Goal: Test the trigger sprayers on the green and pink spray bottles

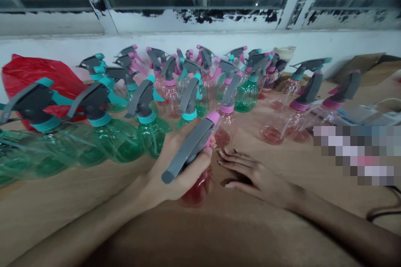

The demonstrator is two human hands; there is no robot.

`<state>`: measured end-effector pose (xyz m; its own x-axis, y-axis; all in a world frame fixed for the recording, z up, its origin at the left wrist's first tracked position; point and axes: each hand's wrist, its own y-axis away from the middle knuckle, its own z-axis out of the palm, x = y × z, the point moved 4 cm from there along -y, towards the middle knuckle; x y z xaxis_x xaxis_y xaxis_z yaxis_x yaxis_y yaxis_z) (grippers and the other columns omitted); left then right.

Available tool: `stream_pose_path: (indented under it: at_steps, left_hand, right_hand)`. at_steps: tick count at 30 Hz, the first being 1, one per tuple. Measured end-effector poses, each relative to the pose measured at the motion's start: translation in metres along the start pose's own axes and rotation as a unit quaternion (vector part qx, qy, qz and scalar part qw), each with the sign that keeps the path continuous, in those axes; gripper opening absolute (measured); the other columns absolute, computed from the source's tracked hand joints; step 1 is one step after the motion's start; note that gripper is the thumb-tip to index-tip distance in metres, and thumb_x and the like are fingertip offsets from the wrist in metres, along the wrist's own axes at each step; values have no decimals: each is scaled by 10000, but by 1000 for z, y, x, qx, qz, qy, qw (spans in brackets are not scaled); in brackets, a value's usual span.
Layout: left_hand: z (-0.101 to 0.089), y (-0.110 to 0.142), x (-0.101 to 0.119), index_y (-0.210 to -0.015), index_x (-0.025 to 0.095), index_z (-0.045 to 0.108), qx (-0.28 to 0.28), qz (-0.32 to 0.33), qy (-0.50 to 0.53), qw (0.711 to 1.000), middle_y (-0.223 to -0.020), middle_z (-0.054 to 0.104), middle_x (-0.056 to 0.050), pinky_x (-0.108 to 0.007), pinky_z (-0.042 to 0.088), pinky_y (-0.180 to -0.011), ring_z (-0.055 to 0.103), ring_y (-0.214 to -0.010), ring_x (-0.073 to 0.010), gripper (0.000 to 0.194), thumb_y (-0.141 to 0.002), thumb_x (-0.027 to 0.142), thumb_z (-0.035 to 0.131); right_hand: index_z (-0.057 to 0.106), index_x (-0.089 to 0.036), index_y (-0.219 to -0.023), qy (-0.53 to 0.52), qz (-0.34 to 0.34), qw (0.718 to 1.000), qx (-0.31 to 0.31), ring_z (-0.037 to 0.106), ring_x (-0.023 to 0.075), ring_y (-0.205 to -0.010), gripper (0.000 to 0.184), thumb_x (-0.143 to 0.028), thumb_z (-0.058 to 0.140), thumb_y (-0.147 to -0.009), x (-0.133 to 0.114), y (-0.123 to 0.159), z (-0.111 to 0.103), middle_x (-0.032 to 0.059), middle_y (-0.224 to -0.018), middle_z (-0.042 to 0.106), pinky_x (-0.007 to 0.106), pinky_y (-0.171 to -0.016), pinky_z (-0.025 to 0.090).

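My left hand [175, 167] is wrapped round the neck of a pink spray bottle [199, 190] with a grey and pink trigger head, standing near the table's front. The fingers hide its collar and much of its trigger. To the right, my right hand [250, 171] rests palm down on the table [238, 233], fingers stretched out and holding nothing. Just beyond both hands stands another pink spray bottle [224, 129]. Green spray bottles with turquoise collars, such as the green bottle [153, 133], line up on the left.
Several more spray bottles, like the green bottle [247, 96], crowd toward the wall [319, 46]. A red plastic bag [46, 75] lies at the back left. Cardboard [360, 69] sits at the back right, and a black cable [376, 216] curls at the right edge.
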<state>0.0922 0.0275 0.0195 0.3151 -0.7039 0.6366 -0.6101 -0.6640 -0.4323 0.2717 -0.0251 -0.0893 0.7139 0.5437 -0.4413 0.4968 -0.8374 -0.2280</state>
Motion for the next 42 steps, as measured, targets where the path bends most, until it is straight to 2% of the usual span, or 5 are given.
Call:
stream_pose_path:
  at_steps: [8,20,28,39,42]
  left_hand:
    - [1,3,-1,-780,254,443,40,-14,0,999,-745,617,-3,-325,494,-588,628,-689,-192,53,-814,230,476]
    - [1,4,1,-788,243,470,51,3,0,999,-735,542,-4,-331,498,-604,610,-682,-190,33,-806,221,486]
    - [2,5,-2,-778,244,470,47,-28,4,998,-698,564,7,-325,483,-581,616,-656,-195,37,-814,241,482]
    - [-1,3,-1,-715,239,452,45,-11,15,999,-632,516,26,-291,438,-526,498,-540,-146,122,-821,240,514]
    - [-1,2,-1,-753,239,485,31,-7,27,999,-668,569,16,-299,473,-571,537,-578,-154,90,-834,260,521]
  right_hand:
    - [417,-225,-1379,18,4,1000,-11,342,205,-1354,542,-468,503,-902,0,0,0,56,-1431,446,451,-1124,299]
    - [413,-232,-1381,9,5,1000,-13,344,205,-1353,542,-461,512,-899,1,0,0,53,-1431,446,456,-1131,283]
    - [421,-218,-1377,13,3,1000,-12,350,214,-1350,540,-460,509,-902,0,0,0,67,-1434,441,459,-1125,290]
    - [394,-241,-1393,12,8,1000,-20,339,209,-1356,564,-481,509,-896,3,1,1,48,-1452,414,459,-1124,292]
    - [402,-230,-1388,16,9,1000,-24,332,207,-1359,560,-484,500,-899,3,1,2,51,-1455,408,457,-1127,287]
